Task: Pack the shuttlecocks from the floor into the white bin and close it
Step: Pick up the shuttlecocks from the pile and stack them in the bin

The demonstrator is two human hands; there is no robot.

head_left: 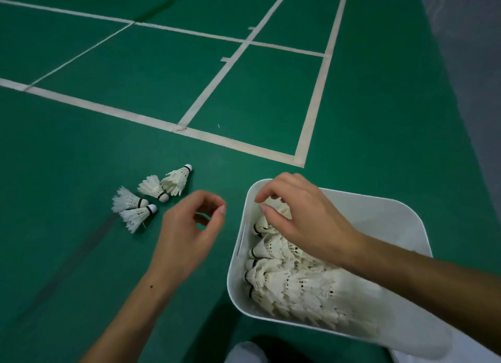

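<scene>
**Legible markings: none**

No text, label, brand, number or sign can be read. The shuttlecocks on the floor (pixel 151 197) and those in the white bin (pixel 401 216) carry only a dark band at the cork, with no lettering resolvable. The green court floor (pixel 81 151) bears plain white boundary lines (pixel 235 141), without characters.
</scene>
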